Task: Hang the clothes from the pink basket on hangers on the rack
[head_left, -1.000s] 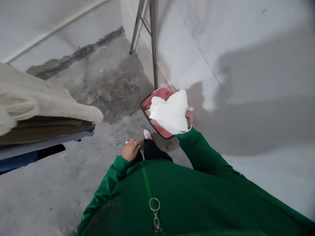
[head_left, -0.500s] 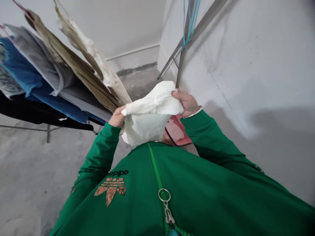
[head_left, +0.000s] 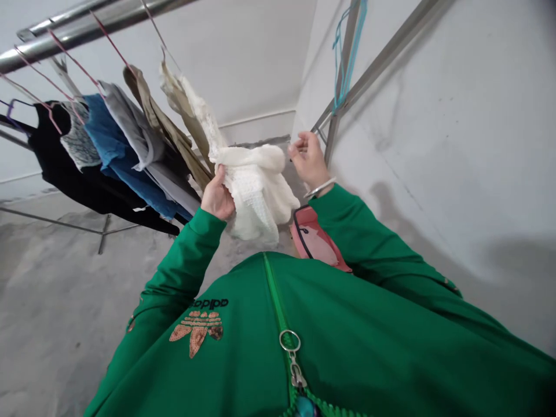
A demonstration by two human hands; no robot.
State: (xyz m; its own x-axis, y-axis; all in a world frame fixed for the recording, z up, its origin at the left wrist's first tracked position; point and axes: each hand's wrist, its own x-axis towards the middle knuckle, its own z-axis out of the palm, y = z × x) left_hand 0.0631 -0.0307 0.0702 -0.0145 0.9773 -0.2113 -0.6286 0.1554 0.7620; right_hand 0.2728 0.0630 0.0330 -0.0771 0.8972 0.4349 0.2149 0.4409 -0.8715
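A soft white knitted garment [head_left: 260, 185] hangs bunched in front of my body; its exact kind is hidden by the folds. My left hand [head_left: 218, 197] grips its left side, thumb on top. My right hand [head_left: 310, 159] is raised just right of the cloth, apart from it, with fingers loosely curled and nothing seen in them. Behind the cloth on the left, a cream lace garment [head_left: 202, 116] hangs close to my left hand.
On the left, a metal rail [head_left: 87, 32] carries hangers with khaki [head_left: 152, 110], grey [head_left: 130, 121], blue [head_left: 108, 136] and black clothes [head_left: 47, 150]. A pink bag or bin [head_left: 319, 240] stands below my right arm. Blue hangers [head_left: 345, 63] hang on a metal frame by the right wall.
My right hand has let go of the white garment and moved up. The cloth, stretched between both hands before, now droops from my left hand. The view has tilted up, showing the rail.
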